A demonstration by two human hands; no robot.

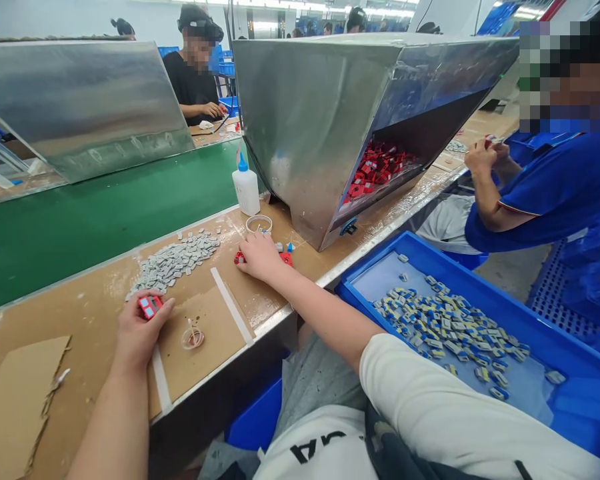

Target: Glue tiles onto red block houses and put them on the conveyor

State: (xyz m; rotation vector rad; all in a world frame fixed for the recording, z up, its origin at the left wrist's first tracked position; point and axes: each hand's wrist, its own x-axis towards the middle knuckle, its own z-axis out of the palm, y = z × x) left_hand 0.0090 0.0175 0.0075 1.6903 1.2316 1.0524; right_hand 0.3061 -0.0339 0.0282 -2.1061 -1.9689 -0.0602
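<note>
Head view: a brown desk [97,347] runs along a green surface [105,213], carrying grey pieces [177,260] and a metal hopper [310,113]. Above the desk, the left hand [139,327] pinches a red part [151,306]; the right hand [261,257] covers red pieces [286,259], its grip unclear. Beyond a blue tray [580,400] sits a co-worker [545,190].

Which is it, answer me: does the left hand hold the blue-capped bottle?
No, the left hand holds a small red part while the blue-capped bottle stands on the table.
</note>
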